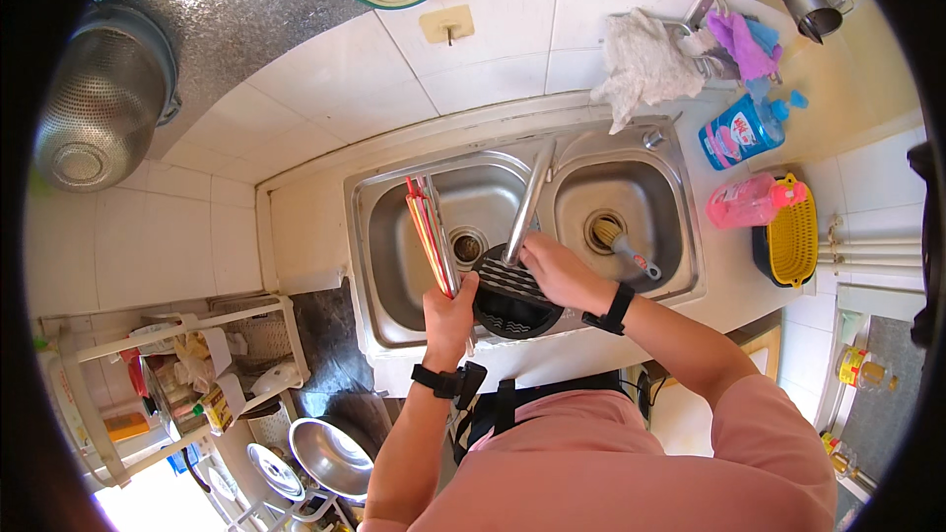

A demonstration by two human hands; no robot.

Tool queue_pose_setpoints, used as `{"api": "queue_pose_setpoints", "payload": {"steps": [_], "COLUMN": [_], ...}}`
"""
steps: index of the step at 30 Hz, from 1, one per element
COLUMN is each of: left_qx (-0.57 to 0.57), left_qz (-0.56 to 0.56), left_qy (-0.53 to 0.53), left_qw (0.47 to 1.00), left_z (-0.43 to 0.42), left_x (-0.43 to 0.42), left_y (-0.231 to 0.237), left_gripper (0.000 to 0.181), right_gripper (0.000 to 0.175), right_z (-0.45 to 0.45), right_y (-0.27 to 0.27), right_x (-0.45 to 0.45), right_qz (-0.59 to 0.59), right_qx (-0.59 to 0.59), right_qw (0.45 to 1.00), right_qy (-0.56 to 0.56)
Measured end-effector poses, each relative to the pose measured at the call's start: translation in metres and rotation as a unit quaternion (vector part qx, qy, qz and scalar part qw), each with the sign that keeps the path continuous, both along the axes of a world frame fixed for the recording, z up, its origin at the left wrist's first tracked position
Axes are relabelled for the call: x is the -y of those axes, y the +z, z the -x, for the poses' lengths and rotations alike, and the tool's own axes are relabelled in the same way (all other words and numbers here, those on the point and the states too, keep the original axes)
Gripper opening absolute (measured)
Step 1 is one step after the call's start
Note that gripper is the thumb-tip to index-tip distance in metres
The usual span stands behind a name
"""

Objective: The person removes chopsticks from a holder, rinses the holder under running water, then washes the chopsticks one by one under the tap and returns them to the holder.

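Observation:
My left hand (448, 310) grips a bundle of long thin sticks (429, 236), likely chopsticks, in red, orange and silver tones. They point up over the left basin (392, 266) of a double stainless-steel sink. My right hand (558, 273) holds a black container (517, 310) with light wavy lines at its far rim, under the end of the metal faucet (532, 199). The left thumb lies against or very near the container's left side. Whether water runs is hard to tell.
A brush (624, 247) lies in the right basin (665, 192). Right of the sink stand a blue bottle (741, 131), a pink bottle (746, 201) and a yellow-and-black basket (792, 236). Cloths (643, 66) hang on the wall. A metal bowl (332, 456) and a rack (288, 332) are at left.

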State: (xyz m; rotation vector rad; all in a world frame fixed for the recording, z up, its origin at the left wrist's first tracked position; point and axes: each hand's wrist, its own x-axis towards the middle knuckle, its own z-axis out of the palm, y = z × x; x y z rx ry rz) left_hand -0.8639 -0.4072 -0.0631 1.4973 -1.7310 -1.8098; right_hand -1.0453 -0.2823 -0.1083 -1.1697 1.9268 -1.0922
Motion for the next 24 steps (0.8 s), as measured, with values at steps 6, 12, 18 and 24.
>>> {"api": "queue_pose_setpoints", "payload": {"steps": [6,12,18,24], "left_qx": [-0.022,-0.041,-0.080,-0.046], "left_qz": [0.009,-0.037,-0.077,-0.042], "left_qy": [0.016,0.065,0.038,0.084], "left_qw": [1.000,0.996,0.993,0.995], "left_z": [0.010,0.012,0.018,0.015], "left_x": [-0.008,0.001,-0.010,-0.010], "left_y": [-0.007,0.000,-0.004,0.000], "left_gripper": [0.029,0.018,0.022,0.021], "right_gripper": [0.071,0.066,0.065,0.067], "right_z": [-0.017,-0.003,-0.015,-0.013], "right_y": [0.019,0.056,0.038,0.031], "right_x": [0.006,-0.028,-0.013,-0.026], "right_qz": [0.006,-0.011,0.061,-0.052], "right_qx": [-0.230,-0.210,-0.186,-0.249], "right_qw": [0.965,0.943,0.960,0.948], "right_qy": [0.125,0.259,0.199,0.190]}}
